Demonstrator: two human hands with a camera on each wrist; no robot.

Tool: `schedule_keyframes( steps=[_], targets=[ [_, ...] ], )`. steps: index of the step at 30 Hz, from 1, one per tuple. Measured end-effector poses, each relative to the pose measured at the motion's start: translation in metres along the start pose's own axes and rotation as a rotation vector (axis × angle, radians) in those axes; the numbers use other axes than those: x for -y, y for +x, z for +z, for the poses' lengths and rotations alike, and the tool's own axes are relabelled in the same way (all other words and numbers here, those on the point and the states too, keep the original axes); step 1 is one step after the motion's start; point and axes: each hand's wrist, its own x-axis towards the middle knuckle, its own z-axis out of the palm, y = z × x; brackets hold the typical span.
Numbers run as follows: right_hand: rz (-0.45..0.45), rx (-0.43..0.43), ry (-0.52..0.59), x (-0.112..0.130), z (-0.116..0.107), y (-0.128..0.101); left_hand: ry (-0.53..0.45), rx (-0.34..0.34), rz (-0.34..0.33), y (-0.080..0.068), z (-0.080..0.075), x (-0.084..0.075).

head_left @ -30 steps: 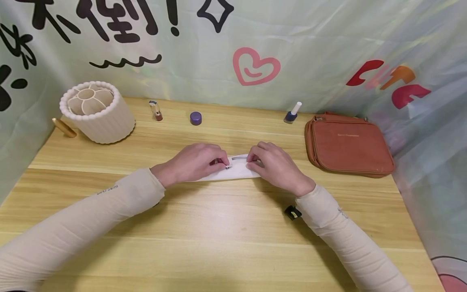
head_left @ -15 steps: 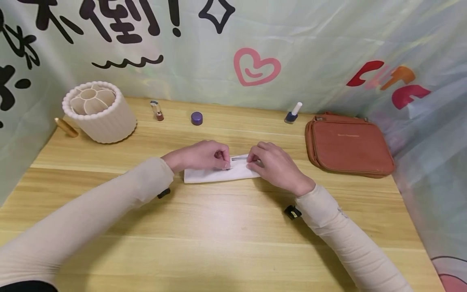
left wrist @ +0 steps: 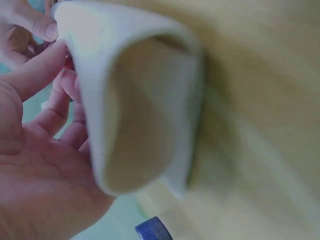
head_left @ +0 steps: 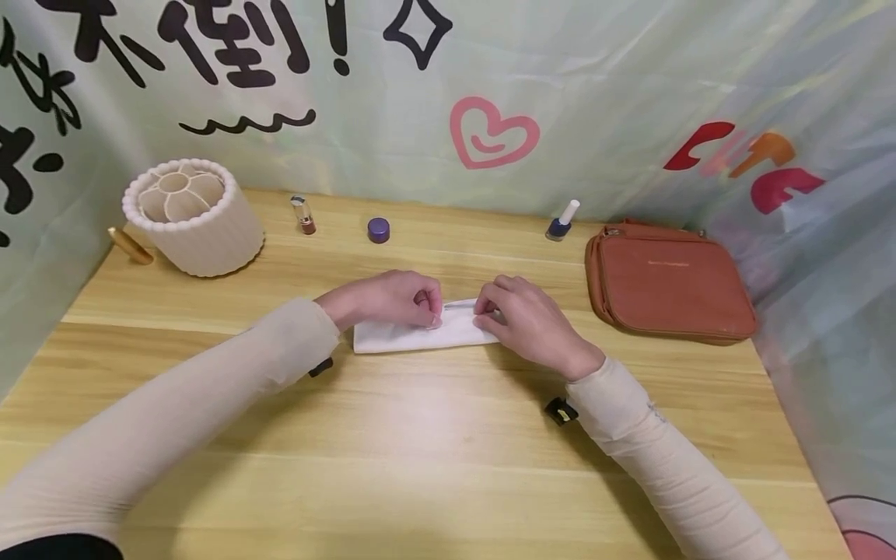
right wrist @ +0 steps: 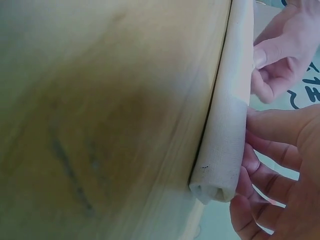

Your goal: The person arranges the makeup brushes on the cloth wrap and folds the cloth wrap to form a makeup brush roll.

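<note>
A long white folded cloth piece [head_left: 399, 337] lies across the middle of the table, a thin dark line showing along its top between the hands. My left hand [head_left: 392, 298] reaches over its left part, thumb and index fingertip pinched together at the upper side. What exactly sits between those fingertips is too small to tell. At the right end, my right hand [head_left: 528, 319] grips the cloth's edge between thumb and fingers. Its left end opens as a hollow fold [left wrist: 145, 110] in the left wrist view. The right wrist view shows the other end rolled like a tube [right wrist: 217, 165].
Along the back stand a ribbed cream holder [head_left: 203, 233], a lipstick [head_left: 303, 215], a purple round lid [head_left: 379, 229] and a nail polish bottle [head_left: 562, 222]. A gold tube [head_left: 131, 246] lies beside the holder. A brown zipped case [head_left: 672, 284] lies at right.
My left wrist has swung up and to the right, uncovering the cloth's left end, while its fingertips stay near the same spot. My right hand has held its place.
</note>
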Motion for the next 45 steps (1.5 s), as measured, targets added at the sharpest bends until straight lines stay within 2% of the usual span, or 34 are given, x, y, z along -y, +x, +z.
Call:
schedule_keyframes(
  steps=[4, 6, 9, 13, 19, 22, 25, 30, 33, 38, 45],
  targets=[
    [0.0, 0.009, 0.013, 0.003, -0.003, -0.001, 0.104, -0.107, 0.069, -0.011, 0.003, 0.006],
    [0.009, 0.018, 0.015, 0.003, -0.005, -0.001, 0.185, -0.143, 0.098, -0.016, 0.005, 0.005],
    [0.027, 0.031, 0.019, 0.003, -0.006, -0.003, 0.334, -0.153, 0.125, -0.021, 0.01, 0.003],
    [-0.019, 0.023, 0.025, 0.005, -0.003, -0.005, 0.472, -0.181, 0.141, -0.023, 0.018, 0.0],
    [-0.153, 0.055, -0.019, 0.011, 0.005, -0.003, 0.499, -0.28, 0.239, -0.02, 0.022, 0.001],
    [-0.202, 0.066, -0.035, 0.012, 0.006, -0.001, 0.537, -0.276, 0.273, -0.02, 0.024, 0.002],
    [-0.227, 0.065, -0.024, 0.013, 0.007, 0.001, 0.572, -0.249, 0.274, -0.02, 0.027, 0.003],
    [-0.196, 0.096, -0.007, 0.013, 0.004, 0.001, 0.58, -0.253, 0.292, -0.022, 0.029, 0.007],
    [-0.132, 0.13, -0.009, 0.009, -0.001, -0.003, 0.58, -0.278, 0.306, -0.024, 0.027, 0.011],
    [-0.035, 0.152, -0.026, -0.004, -0.009, -0.016, 0.565, -0.292, 0.283, -0.031, 0.019, 0.023],
    [-0.047, 0.164, -0.052, -0.011, -0.014, -0.025, 0.555, -0.313, 0.261, -0.042, 0.01, 0.038]
  ],
)
